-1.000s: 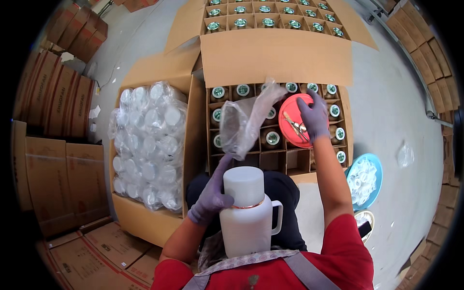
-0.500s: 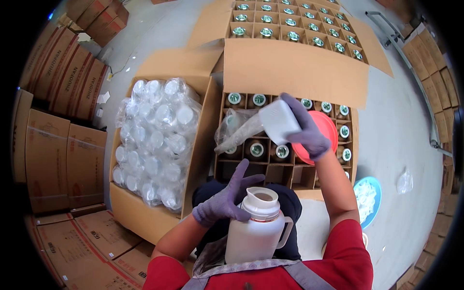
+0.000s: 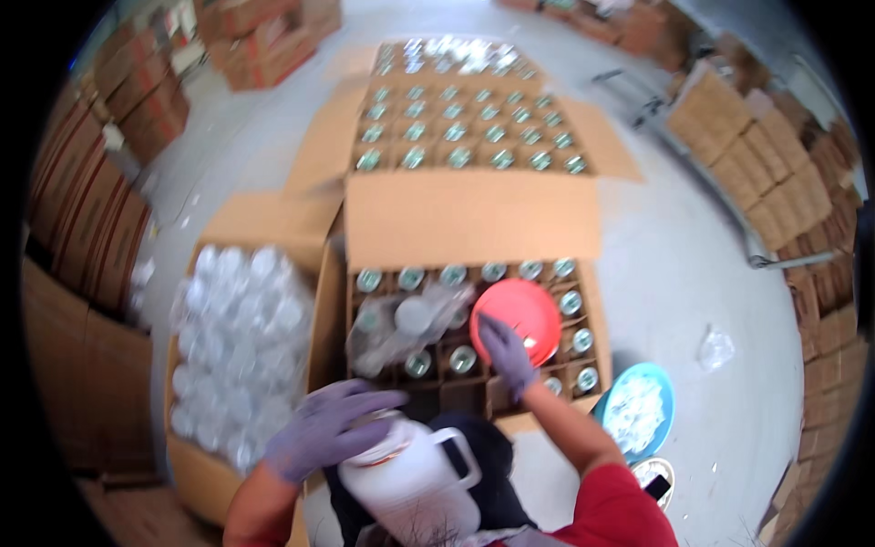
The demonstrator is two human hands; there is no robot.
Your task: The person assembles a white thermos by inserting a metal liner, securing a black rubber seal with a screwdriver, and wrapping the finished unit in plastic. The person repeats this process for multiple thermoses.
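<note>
A white vacuum jug [image 3: 410, 479] with a side handle leans against my lap. My gloved left hand [image 3: 333, 427] is closed around the jug's neck, with fingers lying across the top and hiding its mouth. My gloved right hand [image 3: 508, 357] reaches over the red round dish [image 3: 538, 305], its fingers stretched out and slightly blurred at the near left part of the dish. Small pale bits show inside the dish beside the fingers. The white cup [image 3: 415, 314] lies on clear plastic wrapping [image 3: 378, 351] over the divided carton, apart from both hands.
Bottles with green-and-white tops stand in the divided carton [image 3: 592, 314]; more fill another carton [image 3: 365, 150] behind. At left, an open carton [image 3: 319, 337] holds wrapped clear containers [image 3: 241, 337]. A blue basin [image 3: 672, 410] of white pieces stands at right, near a trolley [image 3: 720, 191].
My right hand let go of the white cup, which now lies on the plastic wrapping, and moved to the red dish. My left hand closed over the jug's neck. The view shifted.
</note>
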